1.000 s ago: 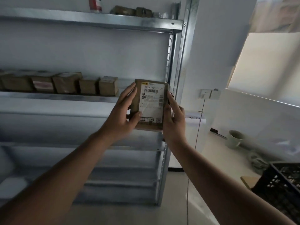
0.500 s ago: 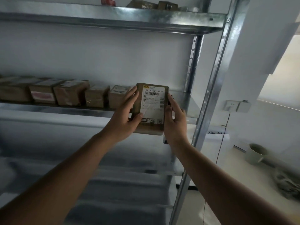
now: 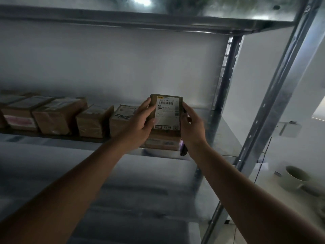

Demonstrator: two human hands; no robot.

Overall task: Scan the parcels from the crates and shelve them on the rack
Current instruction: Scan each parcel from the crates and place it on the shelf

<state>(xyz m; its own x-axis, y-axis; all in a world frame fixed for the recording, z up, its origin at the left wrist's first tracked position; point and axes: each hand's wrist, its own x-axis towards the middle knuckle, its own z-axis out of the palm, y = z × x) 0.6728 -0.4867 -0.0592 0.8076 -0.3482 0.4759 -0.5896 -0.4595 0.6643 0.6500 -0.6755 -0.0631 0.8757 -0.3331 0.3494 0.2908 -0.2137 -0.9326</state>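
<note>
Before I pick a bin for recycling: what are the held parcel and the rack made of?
The parcel looks like brown cardboard, matte, with a white paper label and glossy tape. The rack looks like bare galvanised steel: a grey mottled sheen and punched holes along the posts.

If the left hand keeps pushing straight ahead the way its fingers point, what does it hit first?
Probably nothing but the parcel the left hand already grips. Beyond that lies bare shelf, then the back wall, though depth is hard to judge here.
</note>
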